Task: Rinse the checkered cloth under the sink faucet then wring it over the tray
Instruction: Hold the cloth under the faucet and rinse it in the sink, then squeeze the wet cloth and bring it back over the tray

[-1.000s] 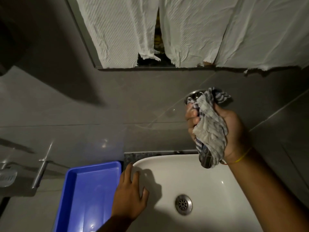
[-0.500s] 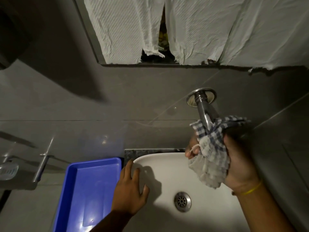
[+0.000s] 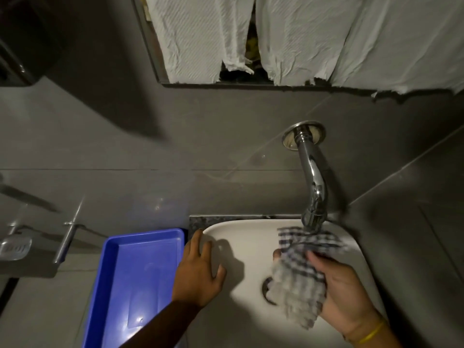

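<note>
Grey tiles (image 3: 226,136) cover the wall behind a white sink (image 3: 251,232), and a mirror frame above them is hung with crumpled white paper (image 3: 313,38). From the wall a chrome faucet (image 3: 312,177) curves down, its spout ending over the back of the basin. No water stream can be made out in the dim light.

Just under the spout is the cloth (image 3: 298,267), a blue-and-white check, bunched up and hanging down over the basin; its upper folds touch or nearly touch the faucet tip, and its lower end covers part of the drain (image 3: 266,290). The right hand (image 3: 344,290) holds it from the right side, fingers curled around the bundle and thumb across the front, with a yellow band (image 3: 371,332) on the wrist.

The left hand (image 3: 200,275) lies flat on the sink's left rim, fingers spread and gripping nothing, its shadow falling into the basin.

Left of the sink, just beside it on the counter (image 3: 45,310), sits a blue tray (image 3: 140,272), long side running toward the wall, with nothing in it. Further left on the wall are a metal bar (image 3: 67,242) and a soap dish (image 3: 15,249).
</note>
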